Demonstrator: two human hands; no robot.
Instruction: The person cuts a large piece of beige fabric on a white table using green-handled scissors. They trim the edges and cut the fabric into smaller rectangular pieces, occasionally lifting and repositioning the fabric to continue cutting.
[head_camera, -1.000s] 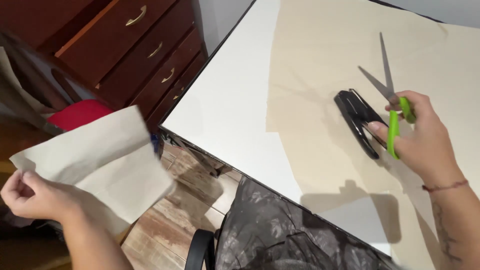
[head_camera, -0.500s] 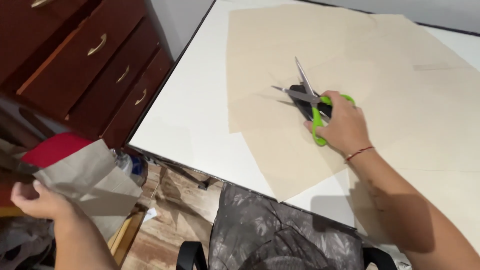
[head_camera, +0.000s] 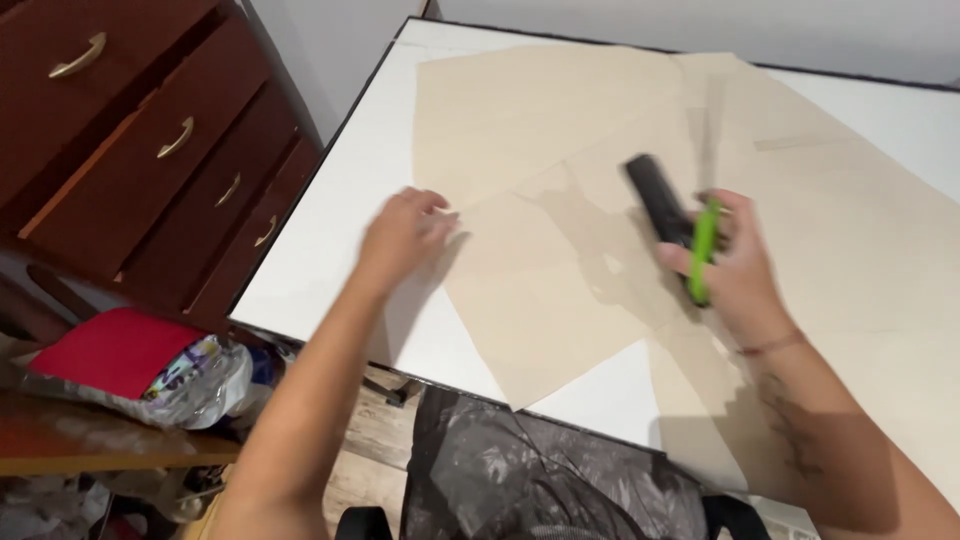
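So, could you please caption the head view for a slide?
Right hand holds green-handled scissors above beige paper; left hand rests there.

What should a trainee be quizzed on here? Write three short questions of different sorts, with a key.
1. True or false: the right hand grips green-handled metal scissors.
2. What colour is the flat table top? A white, B black, C red.
3. What does the open left hand reach toward?

Key: 1 true; 2 A; 3 the large beige paper sheets spread on the table.
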